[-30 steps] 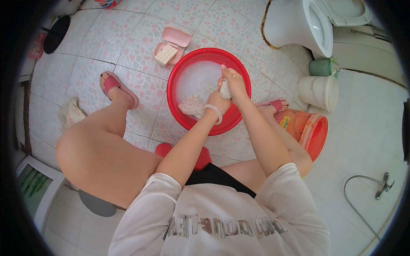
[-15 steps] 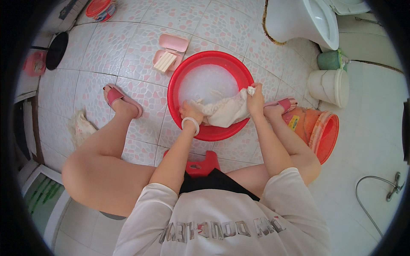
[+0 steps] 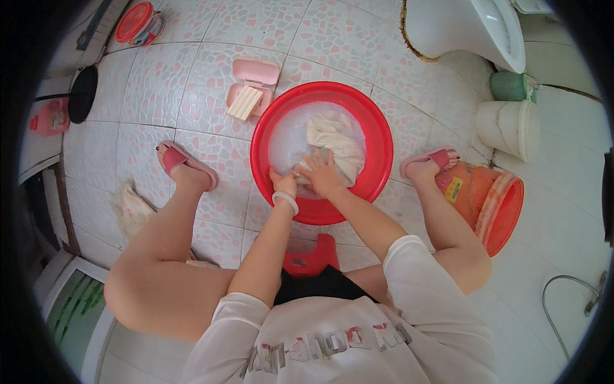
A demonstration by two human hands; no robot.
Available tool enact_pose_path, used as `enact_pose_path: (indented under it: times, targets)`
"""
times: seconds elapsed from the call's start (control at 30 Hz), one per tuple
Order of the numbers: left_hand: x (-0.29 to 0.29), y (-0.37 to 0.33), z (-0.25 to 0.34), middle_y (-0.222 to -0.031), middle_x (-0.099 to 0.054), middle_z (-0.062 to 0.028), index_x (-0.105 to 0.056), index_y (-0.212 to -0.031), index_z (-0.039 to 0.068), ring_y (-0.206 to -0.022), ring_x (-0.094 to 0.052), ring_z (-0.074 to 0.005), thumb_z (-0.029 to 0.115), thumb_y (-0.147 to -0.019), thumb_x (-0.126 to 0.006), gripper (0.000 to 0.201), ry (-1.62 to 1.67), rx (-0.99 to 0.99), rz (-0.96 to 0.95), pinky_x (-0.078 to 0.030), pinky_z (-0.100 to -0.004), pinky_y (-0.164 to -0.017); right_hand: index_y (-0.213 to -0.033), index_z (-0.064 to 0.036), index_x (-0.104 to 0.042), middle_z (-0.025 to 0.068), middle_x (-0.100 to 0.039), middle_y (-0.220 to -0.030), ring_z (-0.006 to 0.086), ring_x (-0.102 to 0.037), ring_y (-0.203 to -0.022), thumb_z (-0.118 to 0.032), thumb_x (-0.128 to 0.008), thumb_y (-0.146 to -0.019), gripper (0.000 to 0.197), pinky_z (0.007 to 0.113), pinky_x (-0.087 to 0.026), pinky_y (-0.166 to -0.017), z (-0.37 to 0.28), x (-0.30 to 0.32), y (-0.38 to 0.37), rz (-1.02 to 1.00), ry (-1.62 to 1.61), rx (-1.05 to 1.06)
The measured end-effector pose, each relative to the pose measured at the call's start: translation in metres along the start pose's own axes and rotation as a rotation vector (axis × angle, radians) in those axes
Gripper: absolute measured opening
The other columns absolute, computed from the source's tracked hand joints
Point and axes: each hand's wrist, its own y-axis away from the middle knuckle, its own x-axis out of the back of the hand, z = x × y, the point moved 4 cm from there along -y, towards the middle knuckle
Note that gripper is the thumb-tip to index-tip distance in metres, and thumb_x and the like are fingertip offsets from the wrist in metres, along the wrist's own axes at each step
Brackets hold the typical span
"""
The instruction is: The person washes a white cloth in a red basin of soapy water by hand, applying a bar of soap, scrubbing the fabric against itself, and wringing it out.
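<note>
A cream-white cloth [image 3: 338, 144] lies bunched in cloudy, sudsy water inside a round red basin [image 3: 385, 150] on the floor. My right hand [image 3: 322, 174] presses on the cloth's near left part, its fingers spread and pointing left. Beside it, close to the basin's near left wall, my left hand [image 3: 284, 184] is curled at the cloth's edge, fingers partly hidden at the water. A white bracelet [image 3: 286, 201] circles my left wrist. Behind the basin on its left is an opened pink soap box [image 3: 254, 72], with a ridged cream soap bar [image 3: 245, 103] resting across its tray.
A red stool [image 3: 310, 256] stands between my legs. On the right, an orange bucket [image 3: 480, 198] lies tipped over near a white bucket [image 3: 508, 125], a green container [image 3: 508, 86] and a toilet [image 3: 473, 29]. A red-lidded tub [image 3: 137, 24] sits far left; a pale cloth [image 3: 133, 210] lies near my left leg.
The cloth, stretched between both hands over the basin's near side, now lies bunched in the water. My right hand has let go of its right end and moved left onto it, beside my left hand.
</note>
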Motion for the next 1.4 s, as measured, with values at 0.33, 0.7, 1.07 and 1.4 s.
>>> enact_pose_path:
  times: [0.33, 0.7, 1.07, 1.4]
  targets:
    - [-0.001, -0.041, 0.043, -0.135, -0.038, -0.0168, -0.028, -0.136, -0.002, -0.119, -0.041, -0.0266, 0.0, -0.07, -0.051, 0.07, -0.031, -0.066, -0.053, -0.033, -0.0317, -0.096, -0.134, -0.0199, -0.035, 0.0129, -0.044, -0.129, 0.0321, -0.043, -0.117, -0.03, -0.053, -0.081, 0.057, 0.059, -0.034, -0.09, 0.077, 0.027, -0.037, -0.057, -0.228, -0.581]
    - [-0.025, -0.086, 0.084, -0.132, -0.043, -0.015, -0.041, -0.13, 0.002, -0.116, -0.045, -0.025, -0.001, -0.071, -0.05, 0.061, -0.141, -0.12, -0.082, -0.038, -0.0312, -0.092, -0.119, -0.0149, -0.041, 0.0176, -0.056, -0.105, 0.0354, -0.061, -0.084, -0.008, -0.043, -0.081, 0.039, 0.046, -0.049, -0.071, 0.103, 0.04, -0.036, 0.16, -0.275, -0.56]
    - [0.005, -0.038, 0.079, -0.133, -0.041, -0.0171, -0.041, -0.131, 0.007, -0.124, -0.038, -0.0299, -0.003, -0.068, -0.048, 0.064, -0.064, -0.486, -0.229, -0.029, -0.0327, -0.103, -0.119, -0.0042, -0.046, 0.0183, -0.057, -0.112, 0.0328, -0.057, -0.101, -0.033, -0.054, -0.078, 0.051, 0.043, -0.045, -0.084, 0.087, 0.052, -0.015, -0.067, -0.393, -0.528]
    - [0.014, 0.041, 0.054, -0.119, -0.05, -0.0203, -0.049, -0.124, 0.007, -0.107, -0.049, -0.0271, -0.003, -0.07, -0.049, 0.055, 0.02, -0.332, -0.288, -0.039, -0.0323, -0.09, -0.106, -0.0064, -0.059, 0.0174, -0.063, -0.097, 0.0297, -0.061, -0.091, -0.019, -0.056, -0.078, 0.031, 0.039, -0.048, -0.079, 0.027, 0.196, 0.033, 0.113, -0.598, -0.023]
